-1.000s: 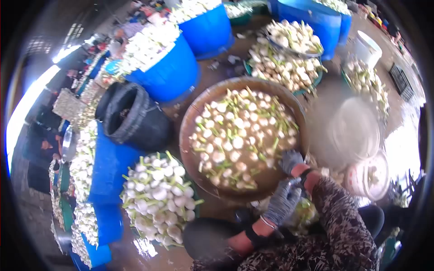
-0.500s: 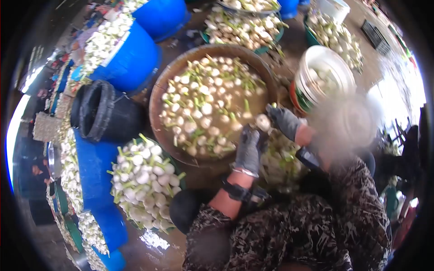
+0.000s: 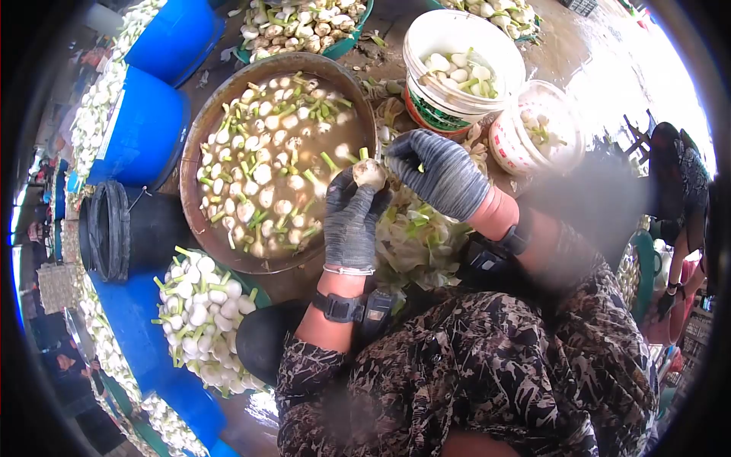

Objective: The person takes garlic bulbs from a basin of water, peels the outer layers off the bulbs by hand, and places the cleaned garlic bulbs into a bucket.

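A pale bulb with a short green stem [image 3: 369, 174] is gripped by my left hand [image 3: 352, 221], in a grey glove, at the right rim of a wide round basin [image 3: 193, 221]. Close beside the bulb on the right is my right hand [image 3: 440, 171], also gloved, its fingers curled together; whether they pinch anything is too small to tell. Many bulbs with green stems float in the basin's brownish water. Below my hands lies a heap of pale peelings [image 3: 419, 247]. Peeled white bulbs [image 3: 202, 312] are piled in a green tub at the lower left.
A white bucket [image 3: 422, 76] holding bulbs stands beyond my right hand, beside a smaller white bucket [image 3: 506, 148]. Blue tubs [image 3: 156, 126] and a black container [image 3: 145, 232] line the left. More bulbs fill a green tub [image 3: 358, 38] behind the basin. Another person's arm [image 3: 676, 266] shows at the right.
The view has shifted toward the right. My hands, first at the basin's lower right edge, have come up together with a bulb now held in my left hand.
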{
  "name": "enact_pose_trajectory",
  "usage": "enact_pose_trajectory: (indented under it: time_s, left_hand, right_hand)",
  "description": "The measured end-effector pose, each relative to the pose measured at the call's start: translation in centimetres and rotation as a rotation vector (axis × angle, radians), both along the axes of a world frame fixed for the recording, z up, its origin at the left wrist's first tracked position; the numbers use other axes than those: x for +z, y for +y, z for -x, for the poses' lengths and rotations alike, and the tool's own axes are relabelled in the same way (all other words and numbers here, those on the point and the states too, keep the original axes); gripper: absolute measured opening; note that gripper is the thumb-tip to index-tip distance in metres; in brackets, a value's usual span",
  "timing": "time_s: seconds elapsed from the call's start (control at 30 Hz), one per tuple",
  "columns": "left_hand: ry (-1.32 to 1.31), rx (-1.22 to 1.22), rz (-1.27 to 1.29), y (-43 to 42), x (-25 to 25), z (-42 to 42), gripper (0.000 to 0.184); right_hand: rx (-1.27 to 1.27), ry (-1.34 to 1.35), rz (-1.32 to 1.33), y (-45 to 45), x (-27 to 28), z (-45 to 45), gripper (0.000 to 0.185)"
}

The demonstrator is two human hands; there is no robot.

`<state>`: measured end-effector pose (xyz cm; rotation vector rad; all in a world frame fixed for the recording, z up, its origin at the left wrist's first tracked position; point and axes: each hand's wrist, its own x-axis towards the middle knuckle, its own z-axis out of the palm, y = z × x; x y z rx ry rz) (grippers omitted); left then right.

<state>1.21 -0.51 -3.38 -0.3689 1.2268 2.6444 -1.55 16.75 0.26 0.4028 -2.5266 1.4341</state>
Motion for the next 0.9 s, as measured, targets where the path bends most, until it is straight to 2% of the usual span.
enact_pose_trajectory:
  time_s: [0.07, 0.17, 0.27, 0.3, 0.4, 0.43, 0.53, 0.6, 0.63, 0.67, 0.7, 0.77, 0.83, 0.9]
  left_hand:
    - [0.021, 0.007, 0.07, 0.5, 0.3, 0.0, 0.035]
    - [0.064, 0.0, 0.208, 1.1, -0.1, 0.2, 0.034]
    - [0.143, -0.015, 0.593, 0.9, -1.6, 0.4, 0.036]
    - [0.143, -0.016, 0.593, 0.8, -1.6, 0.5, 0.036]
    - [0.178, -0.05, 0.577, 0.6, -1.5, 0.4, 0.035]
    - [0.149, -0.035, 0.477, 0.5, -1.4, 0.3, 0.033]
    - [0.099, -0.013, 0.296, 1.1, 0.7, 0.1, 0.031]
    - [0.069, 0.018, 0.167, 1.4, 2.4, -0.3, 0.029]
    - [0.069, 0.018, 0.168, 1.1, 2.1, -0.3, 0.029]
    - [0.117, 0.001, 0.267, 0.7, 1.5, -0.2, 0.03]
    - [0.164, -0.015, 0.366, 0.5, 1.1, -0.1, 0.032]
    - [0.146, -0.016, 0.403, 0.6, 0.4, -0.2, 0.032]
    - [0.134, -0.028, 0.442, 0.9, 0.1, -0.1, 0.031]
    - [0.221, 0.006, 0.592, 1.0, -0.4, -0.2, 0.034]
  right_hand:
    - [0.001, 0.091, -0.126, -0.4, 1.2, -0.2, 0.013]
    - [-0.009, 0.076, -0.254, -0.5, 0.3, -0.1, 0.012]
    - [-0.023, 0.082, -0.358, -0.6, 0.5, 0.1, 0.012]
    - [-0.027, 0.087, -0.427, -0.7, 0.4, 0.2, 0.013]
    - [-0.031, 0.121, -0.378, -0.9, 0.4, 0.5, 0.011]
    - [-0.033, 0.116, -0.378, -0.8, 0.3, 0.5, 0.011]
    - [-0.005, -0.071, -0.06, -0.4, -0.3, 1.0, 0.009]
    - [-0.033, -0.119, 0.0, 0.1, -0.5, 1.0, 0.009]
    - [-0.059, -0.166, 0.056, 0.3, -0.6, 0.9, 0.009]
    - [-0.021, -0.055, 0.102, 0.3, -0.6, 0.6, 0.011]
    - [-0.019, -0.055, 0.099, 0.1, -0.4, 0.3, 0.011]
    - [0.01, 0.004, -0.096, -0.2, 0.0, -0.2, 0.013]
    - [0.009, 0.007, -0.133, -0.1, 0.3, -0.5, 0.012]
    - [-0.032, 0.06, -0.324, -0.2, 0.4, -0.4, 0.01]
